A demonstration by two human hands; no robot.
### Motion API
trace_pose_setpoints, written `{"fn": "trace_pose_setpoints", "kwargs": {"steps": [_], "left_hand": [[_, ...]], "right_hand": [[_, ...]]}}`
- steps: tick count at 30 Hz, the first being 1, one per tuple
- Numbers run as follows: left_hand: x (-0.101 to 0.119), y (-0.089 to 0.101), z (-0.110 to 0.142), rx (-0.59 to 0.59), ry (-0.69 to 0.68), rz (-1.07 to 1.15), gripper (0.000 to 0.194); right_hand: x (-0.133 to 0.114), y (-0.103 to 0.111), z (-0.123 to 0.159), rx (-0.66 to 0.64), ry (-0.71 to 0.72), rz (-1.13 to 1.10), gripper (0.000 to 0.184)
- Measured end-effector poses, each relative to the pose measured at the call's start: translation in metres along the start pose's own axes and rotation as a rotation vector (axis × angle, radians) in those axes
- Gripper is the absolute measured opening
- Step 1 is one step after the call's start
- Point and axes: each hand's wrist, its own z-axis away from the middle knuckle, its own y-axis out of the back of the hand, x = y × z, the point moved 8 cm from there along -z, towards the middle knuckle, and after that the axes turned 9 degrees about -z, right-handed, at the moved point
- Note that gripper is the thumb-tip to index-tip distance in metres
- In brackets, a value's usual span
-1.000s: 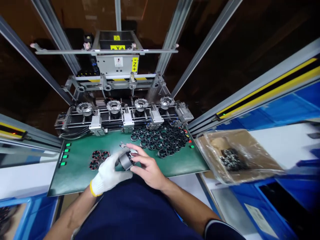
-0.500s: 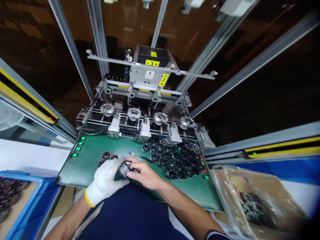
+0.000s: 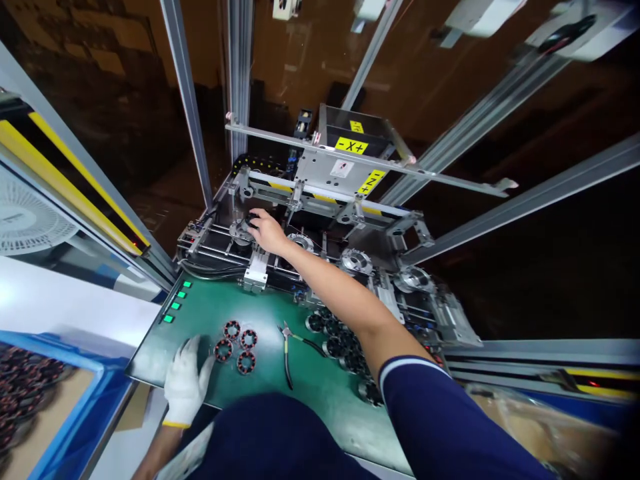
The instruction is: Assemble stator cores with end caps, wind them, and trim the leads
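My left hand [image 3: 186, 381], in a white glove, rests open at the green table's front left edge, fingers stretched out. Just right of it lie several copper-wound stator rings [image 3: 247, 362]. My right hand [image 3: 267, 231], bare, reaches across to the leftmost round metal fixture [image 3: 241, 231] of the machine. Its fingers are closed around a dark ring-shaped part [image 3: 249, 219] at the fixture's top; the hand covers some of it. Pliers [image 3: 287, 347] with dark handles lie opened on the table. Many black stator cores [image 3: 350, 353] are heaped under my right forearm.
More round fixtures [image 3: 356, 261] stand in a row along the machine. A metal bar [image 3: 370, 159] runs above them. Green-lit buttons [image 3: 176, 306] line the table's left edge. A blue bin [image 3: 75, 407] with wound rings stands left; a plastic-lined box [image 3: 530, 427] is at right.
My hands have parted from the dark part they held together. My right hand has moved forward to the leftmost fixture; my left has dropped to the table's left edge. The view has shifted.
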Motion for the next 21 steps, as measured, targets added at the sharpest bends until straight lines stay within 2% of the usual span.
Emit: {"fn": "trace_pose_setpoints", "kwargs": {"steps": [2,5,10,21], "left_hand": [[0.002,0.000,-0.001,-0.007,-0.029,-0.007,0.054],[0.005,0.004,-0.002,0.003,-0.084,-0.055,0.056],[0.008,0.006,-0.003,0.013,-0.114,-0.138,0.058],[0.011,0.010,-0.008,-0.024,-0.089,-0.121,0.059]], "right_hand": [[0.007,-0.013,-0.015,-0.030,0.019,0.078,0.017],[0.015,-0.026,-0.020,-0.078,0.042,0.186,0.018],[0.022,-0.029,-0.019,-0.150,0.019,0.345,0.020],[-0.010,-0.035,-0.026,-0.212,-0.109,0.545,0.026]]}}
